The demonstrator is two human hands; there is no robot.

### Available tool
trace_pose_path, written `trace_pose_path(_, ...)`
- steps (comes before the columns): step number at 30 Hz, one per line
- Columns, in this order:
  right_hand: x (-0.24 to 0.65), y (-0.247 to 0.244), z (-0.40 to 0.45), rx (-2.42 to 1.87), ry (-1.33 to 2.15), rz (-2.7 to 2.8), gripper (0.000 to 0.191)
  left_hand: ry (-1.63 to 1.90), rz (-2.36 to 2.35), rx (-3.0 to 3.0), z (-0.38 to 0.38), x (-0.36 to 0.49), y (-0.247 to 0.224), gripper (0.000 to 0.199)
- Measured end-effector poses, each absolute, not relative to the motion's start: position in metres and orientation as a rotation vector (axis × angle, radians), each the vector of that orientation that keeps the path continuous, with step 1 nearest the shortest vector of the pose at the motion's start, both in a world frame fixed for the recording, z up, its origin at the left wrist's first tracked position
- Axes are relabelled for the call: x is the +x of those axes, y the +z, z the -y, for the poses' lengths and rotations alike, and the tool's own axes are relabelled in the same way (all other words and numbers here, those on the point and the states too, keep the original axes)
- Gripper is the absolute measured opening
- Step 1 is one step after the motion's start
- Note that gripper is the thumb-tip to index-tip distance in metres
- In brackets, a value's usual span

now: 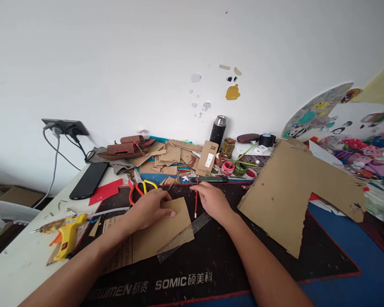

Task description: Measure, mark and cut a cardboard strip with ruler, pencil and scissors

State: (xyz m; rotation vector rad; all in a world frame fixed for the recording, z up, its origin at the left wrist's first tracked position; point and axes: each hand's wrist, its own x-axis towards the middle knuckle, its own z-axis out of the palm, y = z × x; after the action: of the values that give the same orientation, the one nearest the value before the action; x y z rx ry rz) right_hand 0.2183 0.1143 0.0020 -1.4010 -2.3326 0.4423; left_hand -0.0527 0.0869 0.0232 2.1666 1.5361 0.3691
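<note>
a cut piece of brown cardboard [161,230] lies flat on a dark mat [224,268] with a red edge, in front of the person; a clear ruler [184,237] slants across its lower right corner and runs past its edge; the left hand [153,209] rests on the upper part of the cardboard, its grip loose and clasping nothing; the right hand [213,200] is at a slim red pencil [196,200], just beyond the cardboard's right edge; whether that grip pinches the pencil or only touches it, i cannot tell.

the piece looks already cut out, and the ruler seems laid ready but held by neither hand; no drawn line can be made out on the bare face, so any marking appears still undone.

farther out, a large cardboard sheet [272,196] stands to the right; behind are a cutter [211,179], cardboard scraps [171,153], paint pots [228,167] and a black flask [218,131]; on the left of the white table [16,264] are a yellow glue gun [69,234] and a phone [89,181].
</note>
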Motion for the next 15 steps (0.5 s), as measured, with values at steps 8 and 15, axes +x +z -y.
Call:
trace_pose_path(8,0.220,-0.004,-0.116,-1.341,0.467,2.270,0.049,0.530,-1.660,1.981,-0.110,-0.071,0.045,0.030)
trace_pose_path(15,0.221,-0.005,-0.117,-1.322,0.511,2.256,0.051,0.720,-1.749,1.924,-0.118,-0.083,0.066,0.041)
